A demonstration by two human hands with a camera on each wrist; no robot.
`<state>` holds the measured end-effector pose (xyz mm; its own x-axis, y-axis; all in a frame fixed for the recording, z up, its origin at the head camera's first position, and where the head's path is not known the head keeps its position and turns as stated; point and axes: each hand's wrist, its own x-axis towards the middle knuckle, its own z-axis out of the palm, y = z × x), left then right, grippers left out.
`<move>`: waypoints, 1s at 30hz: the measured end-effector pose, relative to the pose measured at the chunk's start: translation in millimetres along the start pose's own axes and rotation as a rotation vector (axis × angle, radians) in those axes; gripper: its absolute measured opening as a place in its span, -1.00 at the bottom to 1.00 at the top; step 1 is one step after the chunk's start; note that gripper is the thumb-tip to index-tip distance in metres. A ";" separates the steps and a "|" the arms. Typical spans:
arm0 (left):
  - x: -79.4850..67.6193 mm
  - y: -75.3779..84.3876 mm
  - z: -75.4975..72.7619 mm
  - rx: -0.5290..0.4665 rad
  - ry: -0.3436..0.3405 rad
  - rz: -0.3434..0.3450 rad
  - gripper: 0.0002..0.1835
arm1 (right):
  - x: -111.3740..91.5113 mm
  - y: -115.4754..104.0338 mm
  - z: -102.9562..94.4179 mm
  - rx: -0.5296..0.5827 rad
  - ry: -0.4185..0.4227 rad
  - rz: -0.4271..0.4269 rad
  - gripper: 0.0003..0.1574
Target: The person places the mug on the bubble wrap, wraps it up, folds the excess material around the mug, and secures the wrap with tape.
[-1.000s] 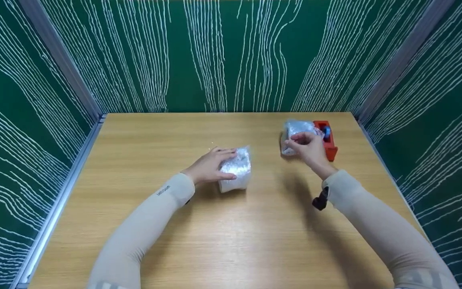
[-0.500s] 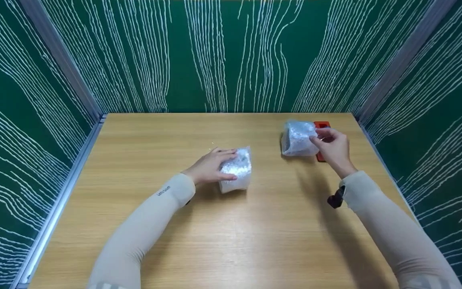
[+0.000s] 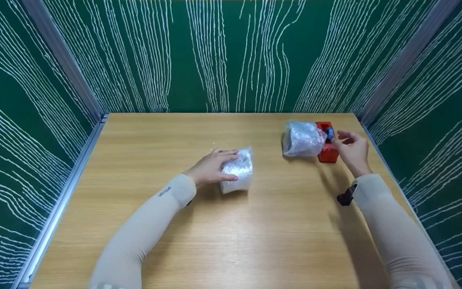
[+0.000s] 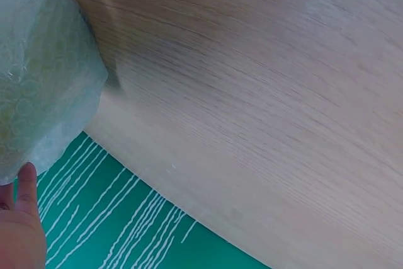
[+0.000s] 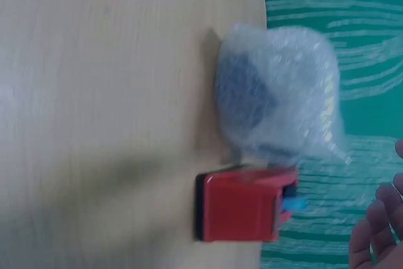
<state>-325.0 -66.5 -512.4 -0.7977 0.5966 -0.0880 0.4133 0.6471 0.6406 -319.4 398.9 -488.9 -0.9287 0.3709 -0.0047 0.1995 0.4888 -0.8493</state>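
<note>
My left hand (image 3: 211, 166) holds a bubble-wrapped package (image 3: 241, 168) near the middle of the table, thumb on its near side and fingers over its far side. In the left wrist view, a fingertip meets the lower edge of the bubble wrap (image 4: 50, 80). At the back right stands a red tape dispenser (image 3: 328, 154) with a blue roll (image 3: 329, 133) in it. Just right of the dispenser is my right hand (image 3: 353, 152), fingers loosely bent. The right wrist view shows these fingers (image 5: 381, 222) apart from the dispenser (image 5: 236, 209), with nothing visible in them.
A second bubble-wrapped package (image 3: 303, 138) sits against the dispenser's left side; something dark shows through its wrap in the right wrist view. Green walls (image 3: 134, 56) with white lines enclose the wooden table (image 3: 155, 132) at the back and both sides.
My right hand has moved right, from over the second package, across the tape dispenser, to its right side. The left hand and its package have stayed in place.
</note>
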 end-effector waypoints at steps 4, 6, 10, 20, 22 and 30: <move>0.0 -0.3 -0.3 -0.004 0.001 0.025 -0.08 | 6.3 13.8 1.4 -0.038 0.033 -0.020 -0.37; 0.4 -0.8 -0.2 -0.006 0.004 0.036 -0.08 | 9.5 19.7 2.0 -0.055 0.031 -0.009 -0.37; 1.3 -1.8 0.2 -0.008 0.008 0.035 -0.08 | 16.0 27.7 3.0 -0.046 0.002 0.071 -0.33; 1.1 -2.9 1.4 -0.021 0.001 0.026 -0.07 | 29.0 36.5 5.6 -0.006 -0.060 0.233 -0.34; 0.8 -2.8 1.4 -0.028 0.001 0.025 -0.07 | 26.7 31.0 5.7 0.013 -0.067 0.257 -0.33; 1.8 -3.8 1.0 -0.010 0.009 0.043 -0.08 | 22.4 14.3 11.1 0.128 -0.108 0.386 -0.33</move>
<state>-327.6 -67.4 -515.8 -0.7832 0.6195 -0.0533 0.4430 0.6161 0.6513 -340.9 405.4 -507.0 -0.8223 0.4192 -0.3849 0.5051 0.2259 -0.8330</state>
